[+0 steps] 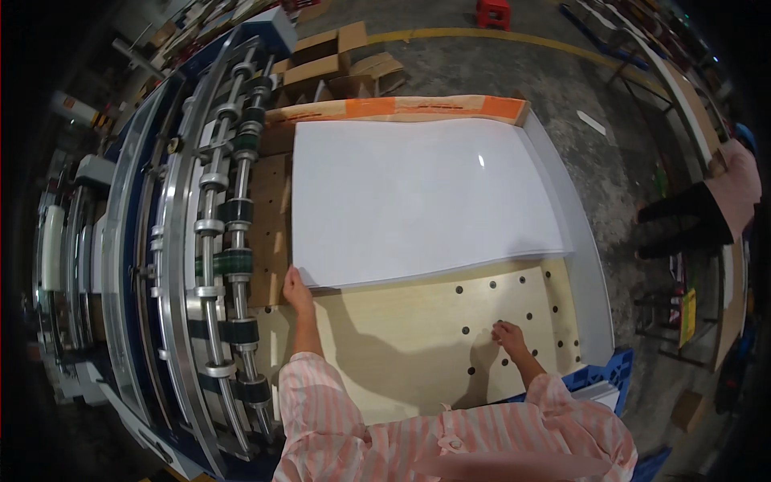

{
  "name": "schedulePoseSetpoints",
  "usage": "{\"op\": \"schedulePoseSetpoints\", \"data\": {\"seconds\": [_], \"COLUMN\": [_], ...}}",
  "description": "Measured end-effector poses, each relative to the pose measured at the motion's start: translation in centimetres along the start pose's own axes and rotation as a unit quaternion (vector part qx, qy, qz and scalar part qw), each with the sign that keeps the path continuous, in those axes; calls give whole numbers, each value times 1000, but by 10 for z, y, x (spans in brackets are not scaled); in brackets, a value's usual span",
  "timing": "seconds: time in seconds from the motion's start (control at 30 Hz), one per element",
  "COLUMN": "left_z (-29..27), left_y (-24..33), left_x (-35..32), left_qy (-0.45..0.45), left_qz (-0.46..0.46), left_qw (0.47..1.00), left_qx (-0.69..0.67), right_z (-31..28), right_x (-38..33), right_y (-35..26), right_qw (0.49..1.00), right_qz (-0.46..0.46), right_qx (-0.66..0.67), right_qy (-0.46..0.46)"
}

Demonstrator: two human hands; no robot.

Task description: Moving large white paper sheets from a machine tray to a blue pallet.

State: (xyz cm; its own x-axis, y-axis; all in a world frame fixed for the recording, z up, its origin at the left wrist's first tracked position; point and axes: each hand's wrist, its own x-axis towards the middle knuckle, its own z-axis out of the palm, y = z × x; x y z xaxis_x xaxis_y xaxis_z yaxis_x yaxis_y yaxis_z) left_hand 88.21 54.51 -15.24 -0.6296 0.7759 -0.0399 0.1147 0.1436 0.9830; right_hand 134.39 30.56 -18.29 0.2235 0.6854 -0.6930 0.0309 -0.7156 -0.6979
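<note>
A stack of large white sheets [426, 201] lies on a pale wooden board [385, 353] dotted with black round spots. My left hand [299, 293] is at the near left corner of the stack, its fingers closed on the edge there. Over the near right part of the board is my right hand [510, 337], its fingers loosely bent and apart, touching no sheet; nothing shows in it. Both forearms come out of pink-and-white striped sleeves.
A machine with metal shafts and rollers [210, 241] runs along the left. Cardboard with orange tape [434, 106] borders the far side; a grey-white panel [590, 273] borders the right. Beyond are open cartons [321, 60], a red stool [492, 13] and another person [735, 189].
</note>
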Motion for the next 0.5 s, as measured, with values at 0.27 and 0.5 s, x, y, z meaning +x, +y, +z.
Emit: {"op": "schedulePoseSetpoints", "data": {"seconds": [0.27, 0.5], "left_z": [-31, -31], "left_y": [-30, 13], "left_x": [24, 17], "left_qy": [-46, -43], "left_qz": [-10, 68], "left_qw": [972, 902], "left_qx": [231, 424], "right_z": [-25, -60], "right_x": [99, 151], "right_y": [-69, -101], "right_qw": [926, 878], "right_qz": [-48, 4], "right_qx": [287, 428], "right_qy": [240, 212]}}
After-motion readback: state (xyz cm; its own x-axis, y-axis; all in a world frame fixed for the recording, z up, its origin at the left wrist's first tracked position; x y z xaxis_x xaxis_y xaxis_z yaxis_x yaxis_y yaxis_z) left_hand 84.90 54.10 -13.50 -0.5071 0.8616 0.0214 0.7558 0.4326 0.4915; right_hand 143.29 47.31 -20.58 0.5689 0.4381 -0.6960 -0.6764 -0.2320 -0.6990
